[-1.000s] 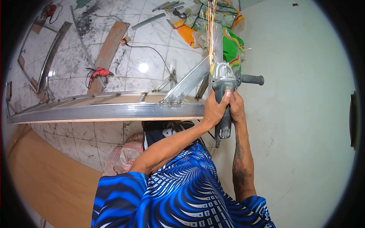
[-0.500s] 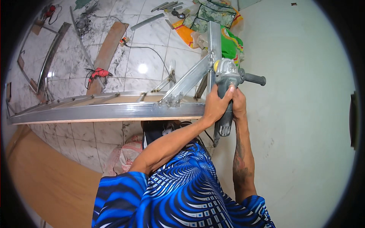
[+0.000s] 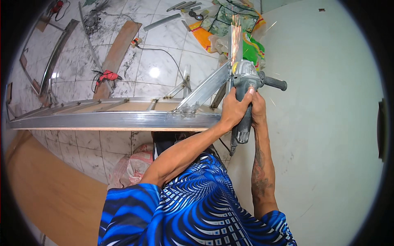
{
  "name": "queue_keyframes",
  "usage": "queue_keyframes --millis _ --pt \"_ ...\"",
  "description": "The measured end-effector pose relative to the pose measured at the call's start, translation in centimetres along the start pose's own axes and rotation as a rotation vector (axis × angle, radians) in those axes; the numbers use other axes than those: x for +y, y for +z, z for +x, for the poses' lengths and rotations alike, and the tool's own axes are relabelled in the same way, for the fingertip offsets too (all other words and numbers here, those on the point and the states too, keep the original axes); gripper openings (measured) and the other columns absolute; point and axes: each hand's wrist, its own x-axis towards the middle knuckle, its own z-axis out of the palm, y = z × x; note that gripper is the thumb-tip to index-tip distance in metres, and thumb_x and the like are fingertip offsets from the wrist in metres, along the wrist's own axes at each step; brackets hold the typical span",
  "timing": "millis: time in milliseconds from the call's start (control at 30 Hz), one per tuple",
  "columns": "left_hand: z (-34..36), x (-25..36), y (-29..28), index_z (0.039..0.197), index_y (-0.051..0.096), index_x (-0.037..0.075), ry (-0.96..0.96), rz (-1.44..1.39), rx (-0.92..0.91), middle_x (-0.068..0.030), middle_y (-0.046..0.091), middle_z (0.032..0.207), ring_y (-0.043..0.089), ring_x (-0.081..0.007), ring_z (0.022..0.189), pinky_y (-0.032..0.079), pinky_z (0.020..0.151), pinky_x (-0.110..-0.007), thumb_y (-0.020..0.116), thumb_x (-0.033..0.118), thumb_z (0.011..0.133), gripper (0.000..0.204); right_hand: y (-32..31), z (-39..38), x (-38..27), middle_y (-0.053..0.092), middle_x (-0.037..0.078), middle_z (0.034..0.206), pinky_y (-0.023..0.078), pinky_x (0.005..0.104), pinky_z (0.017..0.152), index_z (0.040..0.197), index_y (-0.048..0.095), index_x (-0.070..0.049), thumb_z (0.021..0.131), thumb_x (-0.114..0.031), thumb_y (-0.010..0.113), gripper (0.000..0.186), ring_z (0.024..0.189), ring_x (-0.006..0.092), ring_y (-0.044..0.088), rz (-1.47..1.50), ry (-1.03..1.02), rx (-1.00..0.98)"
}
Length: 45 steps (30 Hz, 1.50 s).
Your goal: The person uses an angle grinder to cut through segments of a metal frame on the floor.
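Observation:
My left hand [image 3: 234,110] and my right hand [image 3: 258,108] both grip the body of a grey angle grinder [image 3: 245,88] with a black side handle [image 3: 274,83]. Its disc is pressed against an upright bar of a silvery metal frame [image 3: 115,119] near the pale wall [image 3: 328,123]. Orange sparks [image 3: 235,35] shoot upward from the contact point. A diagonal brace [image 3: 203,91] of the frame runs up to the grinder head. The disc itself is hidden behind the tool.
Below lies a white tiled floor [image 3: 152,57] with a wooden plank [image 3: 117,51], a red tool [image 3: 106,76], metal strips [image 3: 55,57], a cable and colourful bags [image 3: 230,28]. A light sack [image 3: 133,168] sits under the frame. A wooden board [image 3: 49,192] is at the lower left.
Sparks showed a second ago, stopped half a second ago, and are flying upward again now. Both hands and the grinder have stayed at the same place on the frame.

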Motion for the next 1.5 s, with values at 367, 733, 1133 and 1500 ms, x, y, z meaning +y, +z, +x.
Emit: queue_keyframes --millis 367,733,1133,1500 --pt "0.2 0.3 -0.1 0.100 0.058 -0.014 0.086 0.027 0.055 -0.0276 0.066 0.080 0.067 -0.0359 0.078 0.050 0.071 -0.043 0.062 0.053 0.088 0.068 0.5 0.0 -0.7 0.059 0.003 0.090 0.043 0.0270 0.076 0.103 0.061 0.001 0.098 -0.035 0.055 0.036 0.083 0.0115 0.052 -0.039 -0.010 -0.012" --pt "0.1 0.1 0.2 0.094 0.056 -0.014 0.063 0.009 0.064 -0.0318 0.063 0.078 0.066 -0.0420 0.077 0.050 0.070 -0.045 0.066 0.051 0.085 0.067 0.4 -0.2 -0.5 0.058 0.003 0.088 0.042 0.0271 0.075 0.100 0.061 0.001 0.099 -0.036 0.054 0.038 0.082 0.0117 0.051 -0.060 -0.027 0.018" --pt "-0.3 0.0 0.1 0.095 0.056 -0.012 0.079 -0.030 0.054 -0.0287 0.064 0.077 0.067 -0.0388 0.075 0.051 0.068 -0.044 0.067 0.049 0.086 0.063 0.7 -1.0 -0.7 0.058 0.001 0.089 0.042 0.0265 0.074 0.105 0.061 0.000 0.100 -0.032 0.052 0.034 0.082 0.0110 0.051 -0.050 -0.032 0.004" --pt "-1.7 1.0 0.1 0.104 0.053 -0.014 0.019 0.033 0.067 -0.0336 0.064 0.086 0.066 -0.0460 0.083 0.050 0.073 -0.048 0.063 0.053 0.087 0.070 0.4 -1.8 -1.8 0.058 0.000 0.090 0.044 0.0248 0.069 0.106 0.062 -0.002 0.100 -0.037 0.053 0.036 0.079 0.0089 0.054 0.048 0.082 -0.052"
